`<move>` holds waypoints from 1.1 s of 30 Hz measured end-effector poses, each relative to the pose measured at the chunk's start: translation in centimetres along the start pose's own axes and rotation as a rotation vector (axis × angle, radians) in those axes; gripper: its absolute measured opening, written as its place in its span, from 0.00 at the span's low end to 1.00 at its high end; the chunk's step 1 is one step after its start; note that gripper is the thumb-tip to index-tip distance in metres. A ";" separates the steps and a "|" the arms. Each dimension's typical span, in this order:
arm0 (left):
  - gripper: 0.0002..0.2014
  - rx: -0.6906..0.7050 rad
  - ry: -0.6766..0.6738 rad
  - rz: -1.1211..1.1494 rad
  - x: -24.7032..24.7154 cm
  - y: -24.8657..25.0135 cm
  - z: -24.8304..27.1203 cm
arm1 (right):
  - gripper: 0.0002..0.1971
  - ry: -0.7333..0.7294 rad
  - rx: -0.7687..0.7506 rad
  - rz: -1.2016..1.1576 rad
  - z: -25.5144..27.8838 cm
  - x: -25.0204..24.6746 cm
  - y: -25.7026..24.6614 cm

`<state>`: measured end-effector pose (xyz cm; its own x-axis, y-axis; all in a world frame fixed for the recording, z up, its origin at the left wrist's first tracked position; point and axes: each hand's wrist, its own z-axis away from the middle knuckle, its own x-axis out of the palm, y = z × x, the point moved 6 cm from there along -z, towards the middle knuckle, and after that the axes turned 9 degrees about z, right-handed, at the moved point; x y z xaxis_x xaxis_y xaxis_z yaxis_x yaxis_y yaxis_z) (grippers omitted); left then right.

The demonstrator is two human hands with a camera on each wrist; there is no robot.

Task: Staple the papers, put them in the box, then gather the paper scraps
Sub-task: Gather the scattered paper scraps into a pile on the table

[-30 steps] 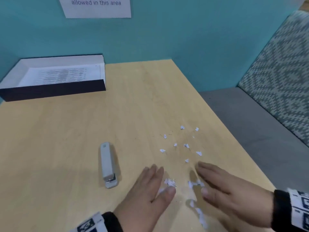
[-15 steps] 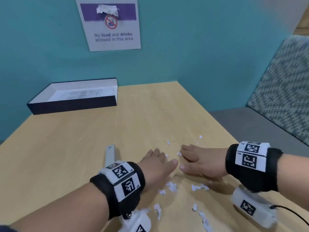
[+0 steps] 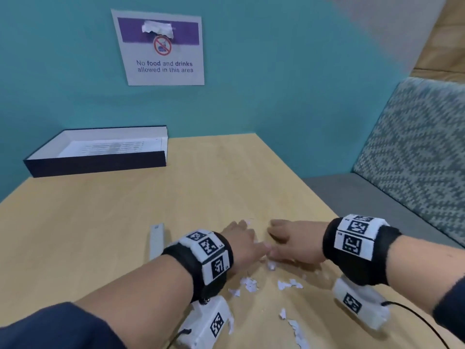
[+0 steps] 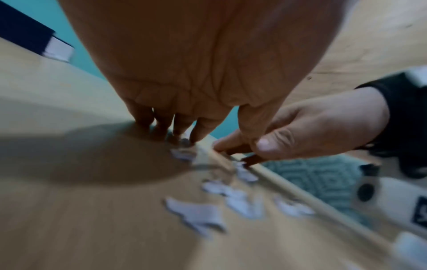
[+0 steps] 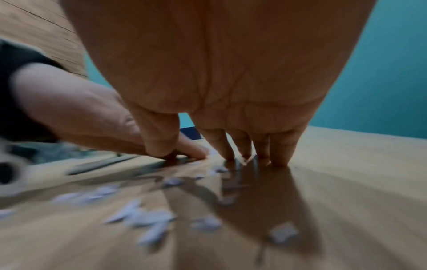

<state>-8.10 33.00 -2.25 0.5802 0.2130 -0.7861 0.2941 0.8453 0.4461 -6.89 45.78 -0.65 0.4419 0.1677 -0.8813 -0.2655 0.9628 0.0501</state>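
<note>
1. Fingers (image 4: 161,118) of the left hand (image 3: 241,244) were straight and close together, tips pressed on the surface (image 3: 100,222); the right hand (image 3: 292,239) lay the same way, its fingers (image 5: 254,144) side by side, holding nothing.
2. Half a second before, loose paper scraps (image 3: 249,283) lay beyond the fingertips; now that far patch looked swept and the scraps sat mostly nearer than the hands, whose thumbs nearly met.
3. Since a second ago the view had tilted up, bringing the whole wall sign (image 3: 163,46) in.
4. Only the head view showed the box (image 3: 95,162) at the far left corner with the papers (image 3: 113,147) inside, and the stapler (image 3: 156,240) just left of the left wrist.
5. Both wrist views showed fingertips touching the wood, with one scrap wedged between right fingertips.
6. Wristbands hid the stapler's near end; the scraps were blurred in the wrist views.
</note>
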 end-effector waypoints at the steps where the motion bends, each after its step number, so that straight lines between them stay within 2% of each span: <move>1: 0.31 0.054 -0.024 0.061 0.3 0.4 0.7 | 0.28 -0.015 -0.057 -0.002 1.0 0.2 -0.9; 2: 0.27 0.095 -0.037 0.151 0.4 0.6 1.4 | 0.26 -0.026 -0.089 -0.010 1.8 0.2 -1.3; 4: 0.23 0.113 0.027 0.254 -0.5 0.4 2.3 | 0.23 0.051 -0.072 -0.008 1.9 -1.1 -1.2; 7: 0.14 0.029 0.180 0.249 -2.7 -0.2 0.8 | 0.13 0.183 -0.018 0.004 -1.1 -3.3 -1.4; 9: 0.15 -0.038 0.201 0.186 -3.1 -0.2 -0.2 | 0.06 0.190 0.000 -0.016 -3.6 -3.5 -2.2; 10: 0.16 -0.054 0.188 0.166 -3.0 -0.2 -0.5 | 0.08 0.167 -0.019 -0.018 -4.6 -3.2 -2.6; 13: 0.15 -0.031 0.101 0.164 -1.6 -0.1 -0.1 | 0.21 0.082 -0.097 0.042 -4.7 -1.9 -3.5; 15: 0.11 -0.007 0.047 0.268 -1.0 -0.3 1.3 | 0.22 0.023 -0.148 0.034 -2.5 -0.7 -3.5; 17: 0.15 -0.016 0.053 0.439 -1.0 -1.1 2.3 | 0.19 -0.018 -0.187 -0.035 0.4 0.3 -3.1; 20: 0.24 -0.007 0.145 0.453 -2.0 -1.2 2.5 | 0.21 0.042 -0.075 -0.243 4.2 -0.3 -0.5; 22: 0.27 0.005 0.116 0.337 -1.7 -0.2 1.6 | 0.25 0.161 0.052 -0.269 5.1 -0.8 2.4; 24: 0.27 0.014 0.055 0.221 -0.7 1.1 1.2 | 0.24 0.168 0.122 -0.295 5.2 -0.2 3.8; 26: 0.24 0.043 -0.003 0.180 0.7 2.6 1.3 | 0.23 0.084 0.038 -0.245 4.7 1.5 2.8; 29: 0.25 0.105 -0.127 0.241 2.6 3.9 3.0 | 0.23 0.045 -0.239 -0.261 5.4 2.9 -1.1; 31: 0.27 0.092 -0.194 0.416 2.8 3.8 4.9 | 0.23 -0.030 -0.275 -0.374 6.9 3.1 -1.9; 33: 0.28 0.055 -0.125 0.534 2.0 2.5 6.7 | 0.24 -0.036 -0.197 -0.454 8.3 3.5 -0.3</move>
<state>-1.07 32.25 0.18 0.7446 0.5426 -0.3888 -0.0289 0.6081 0.7933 1.86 47.80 0.14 0.5785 -0.2486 -0.7769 -0.1948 0.8828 -0.4275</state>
